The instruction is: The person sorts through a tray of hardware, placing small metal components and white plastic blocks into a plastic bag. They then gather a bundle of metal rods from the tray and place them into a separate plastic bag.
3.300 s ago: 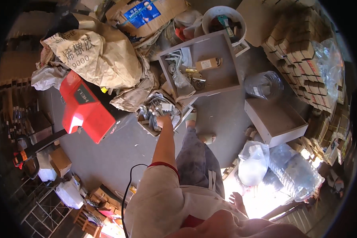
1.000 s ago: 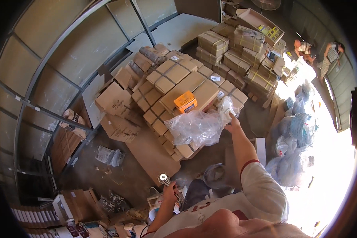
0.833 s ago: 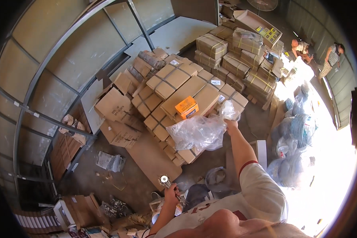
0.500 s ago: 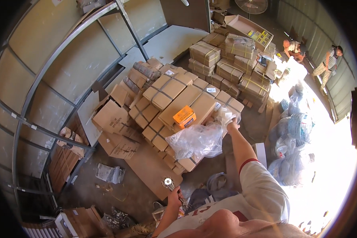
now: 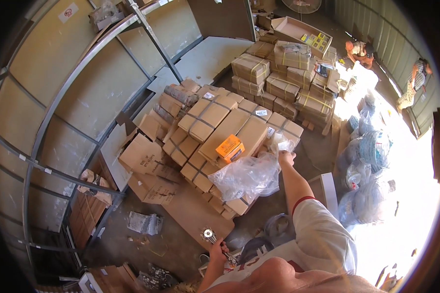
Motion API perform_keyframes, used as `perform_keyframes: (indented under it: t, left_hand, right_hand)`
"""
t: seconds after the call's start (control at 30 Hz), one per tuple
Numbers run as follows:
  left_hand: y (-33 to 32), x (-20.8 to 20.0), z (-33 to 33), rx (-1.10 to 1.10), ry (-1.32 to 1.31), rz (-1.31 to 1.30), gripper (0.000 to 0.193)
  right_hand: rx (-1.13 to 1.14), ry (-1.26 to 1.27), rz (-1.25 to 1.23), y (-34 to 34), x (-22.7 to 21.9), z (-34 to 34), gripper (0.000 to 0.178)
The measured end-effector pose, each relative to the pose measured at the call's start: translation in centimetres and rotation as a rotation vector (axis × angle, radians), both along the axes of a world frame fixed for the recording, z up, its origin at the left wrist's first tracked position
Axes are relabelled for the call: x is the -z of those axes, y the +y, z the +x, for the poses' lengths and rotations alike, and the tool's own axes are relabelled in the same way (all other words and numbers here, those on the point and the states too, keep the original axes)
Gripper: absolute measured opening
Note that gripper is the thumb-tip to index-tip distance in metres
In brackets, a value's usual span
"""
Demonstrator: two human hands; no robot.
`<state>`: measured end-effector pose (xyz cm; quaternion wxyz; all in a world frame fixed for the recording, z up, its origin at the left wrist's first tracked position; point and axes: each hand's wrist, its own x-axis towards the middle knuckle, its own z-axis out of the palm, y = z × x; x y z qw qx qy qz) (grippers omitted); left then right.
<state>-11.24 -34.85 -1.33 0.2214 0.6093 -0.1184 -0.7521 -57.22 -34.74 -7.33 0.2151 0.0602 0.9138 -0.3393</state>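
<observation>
My right hand [image 5: 287, 157] is stretched out over the front right of the stacked cartons [image 5: 210, 117]. Its fingers are closed on a clear plastic bag [image 5: 247, 176], which is bunched up whitish at the hand and spreads crumpled over the carton edge. An orange box [image 5: 230, 149] sits on the cartons just left of the bag. Low in front of my body, my left hand [image 5: 218, 250] is closed around a bundle of shiny metal rods [image 5: 209, 235]. A bright round end faces up, and I cannot make out their exact kind.
Opened cardboard boxes [image 5: 144, 161] lean at the stack's left, with flat cardboard [image 5: 195, 215] on the floor before it. More strapped cartons [image 5: 288, 78] stand behind. Wrapped plastic bundles [image 5: 364, 166] line the right. A metal rack [image 5: 34, 146] curves along the left. Two people are far right.
The view has shifted slightly, so the cartons sit a little lower. My right hand stays at the plastic bag and my left hand keeps the metal rods.
</observation>
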Motion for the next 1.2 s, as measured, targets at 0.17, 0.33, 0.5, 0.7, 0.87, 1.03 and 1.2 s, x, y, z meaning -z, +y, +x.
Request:
perform_keyframes:
  t: [0.17, 0.33, 0.5, 0.7, 0.87, 1.03, 1.2]
  left_hand:
    - [-0.2, -0.5, -0.1, -0.013, 0.028, -0.025, 0.010]
    - [-0.7, 1.9, 0.3, 0.009, 0.127, -0.024, 0.011]
    - [-1.1, 1.3, -0.7, 0.043, 0.161, -0.018, 0.016]
    - [-0.7, 0.8, -0.5, 0.017, 0.147, -0.035, 0.016]
    - [-1.0, 2.5, 0.6, -0.007, 0.123, -0.012, 0.016]
    - [-1.0, 2.3, 0.8, -0.020, 0.099, -0.007, 0.015]
    - [-1.1, 2.8, 0.3, -0.003, 0.114, 0.002, 0.012]
  right_hand:
    - [-0.138, 0.038, -0.222, -1.1, -1.0, -2.5, 0.034]
    - [-0.501, 0.247, 0.223, -3.1, -10.8, -3.0, 0.034]
    - [-0.526, 0.227, 0.243, -4.4, -10.1, -4.4, 0.030]
    - [-0.879, 0.269, 0.378, -4.3, -8.9, -5.9, 0.025]
    - [-0.404, 0.411, 0.095, -5.7, -8.7, -6.4, 0.024]
    - [-0.157, 0.494, -0.209, -6.2, -12.2, -3.8, 0.024]
    - [-0.044, 0.561, -0.096, -4.9, -10.1, -4.6, 0.022]
